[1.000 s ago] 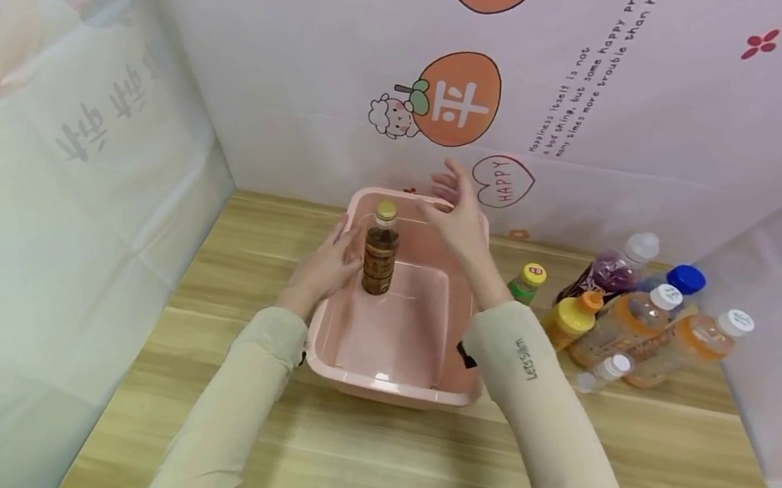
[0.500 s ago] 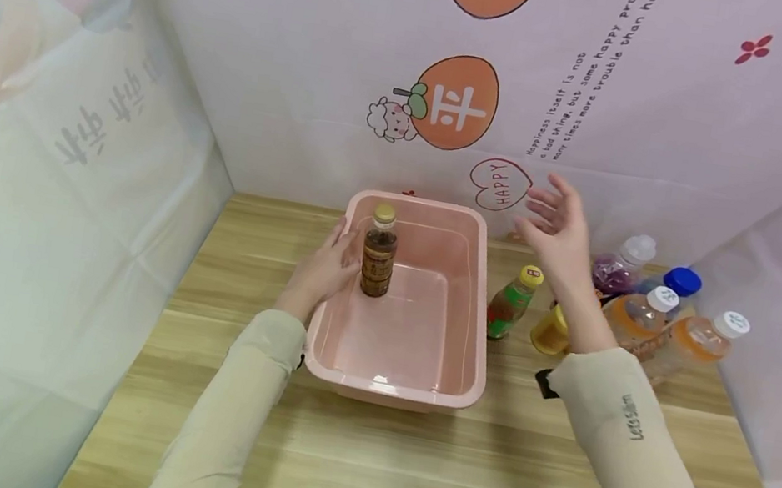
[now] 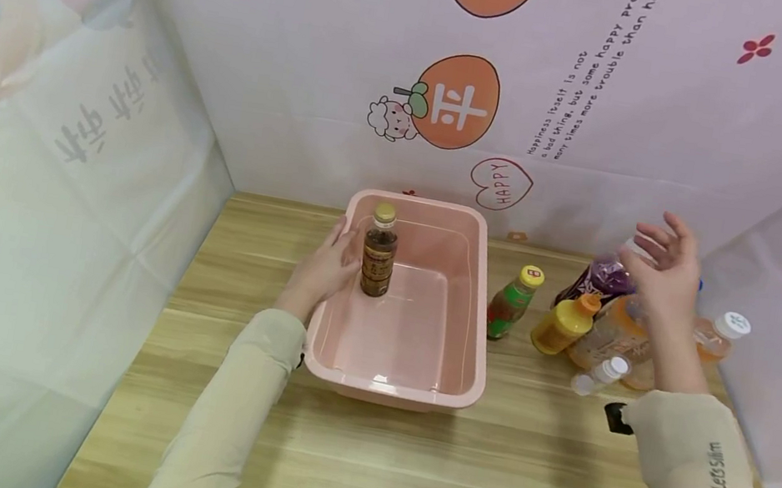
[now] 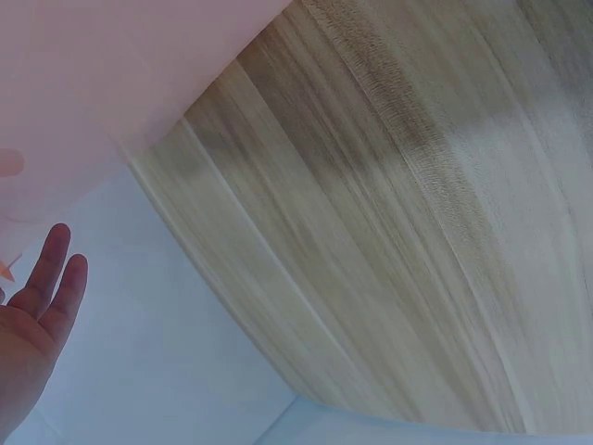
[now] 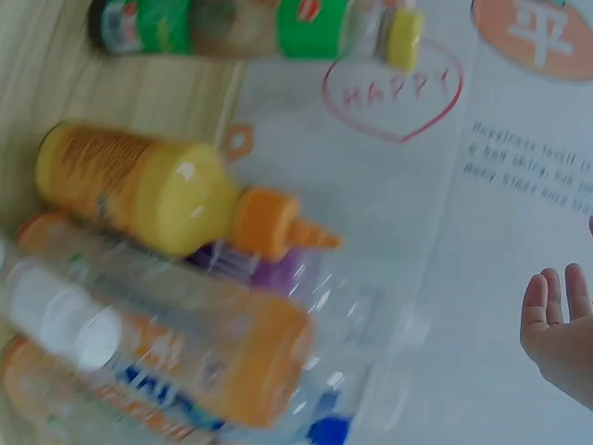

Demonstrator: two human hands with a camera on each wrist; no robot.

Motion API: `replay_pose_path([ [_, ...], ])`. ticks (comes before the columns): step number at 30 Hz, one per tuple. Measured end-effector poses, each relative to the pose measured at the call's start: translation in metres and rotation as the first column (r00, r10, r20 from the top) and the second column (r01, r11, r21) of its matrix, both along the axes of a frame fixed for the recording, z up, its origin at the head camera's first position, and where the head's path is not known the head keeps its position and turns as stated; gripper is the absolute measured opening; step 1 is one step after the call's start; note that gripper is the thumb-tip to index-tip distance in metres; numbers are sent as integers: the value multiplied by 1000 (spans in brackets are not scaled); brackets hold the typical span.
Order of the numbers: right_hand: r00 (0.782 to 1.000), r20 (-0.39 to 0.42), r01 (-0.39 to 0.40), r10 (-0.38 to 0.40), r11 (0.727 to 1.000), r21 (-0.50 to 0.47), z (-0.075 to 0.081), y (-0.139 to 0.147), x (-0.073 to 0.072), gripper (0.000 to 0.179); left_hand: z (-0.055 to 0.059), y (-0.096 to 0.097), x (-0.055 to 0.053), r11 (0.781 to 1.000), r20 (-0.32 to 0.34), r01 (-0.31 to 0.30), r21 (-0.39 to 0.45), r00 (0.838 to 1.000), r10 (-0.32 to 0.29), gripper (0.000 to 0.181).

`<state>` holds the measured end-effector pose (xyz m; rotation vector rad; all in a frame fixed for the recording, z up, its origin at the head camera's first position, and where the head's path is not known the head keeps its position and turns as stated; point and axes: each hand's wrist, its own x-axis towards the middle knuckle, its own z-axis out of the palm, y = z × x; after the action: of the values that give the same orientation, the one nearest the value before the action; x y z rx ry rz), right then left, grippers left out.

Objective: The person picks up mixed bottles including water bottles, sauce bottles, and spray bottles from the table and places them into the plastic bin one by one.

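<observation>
My right hand (image 3: 667,277) has swung, grip empty, to the colourful capped bottles (image 3: 564,329) left near the table's (image 3: 356,475) back-right corner; left hand (image 3: 321,269) rests loose at the pink plastic tub (image 3: 390,391), one gold-capped brown bottle (image 3: 378,264) inside.

Red heart (image 3: 501,185) on the pale pink wall sheet (image 3: 315,39), 2 o'clock: "HAPPY".
Round orange fruit drawing (image 3: 458,102), 1 o'clock: "平".
Dark words (image 3: 602,73) on the sheet, between 1 and 2 o'clock: "Happiness itself is not a bad thing, but some happy… many times more trouble than…"
Cream cloth right sleeve (image 3: 707,485), 4 o'clock: "Letsslim".
Brown see-through bottle with gold cap (image 3: 378,263), middle: too small to read.
</observation>
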<state>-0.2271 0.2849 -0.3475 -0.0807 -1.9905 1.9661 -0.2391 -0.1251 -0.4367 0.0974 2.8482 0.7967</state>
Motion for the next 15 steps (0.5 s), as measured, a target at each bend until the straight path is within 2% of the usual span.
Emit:
replay_pose_path([
  [3, 997, 19, 69, -68, 995, -71, -6, 13, 2, 64, 0, 0, 0, 1000, 0, -3, 0, 1000, 3, 64],
  [8, 976, 48, 218, -213, 967, -129, -15, 28, 3, 57, 0, 0, 0, 1000, -4, -7, -3, 1000, 7, 63],
  [11, 963, 71, 265, -259, 960, -90, -20, 36, 6, 57, -1, 0, 0, 1000, -7, -9, -1, 1000, 9, 63],
  [15, 950, 106, 294, -295, 955, 21, -28, 45, 8, 61, -1, 1, 0, 1000, -3, -12, 5, 1000, 12, 62],
])
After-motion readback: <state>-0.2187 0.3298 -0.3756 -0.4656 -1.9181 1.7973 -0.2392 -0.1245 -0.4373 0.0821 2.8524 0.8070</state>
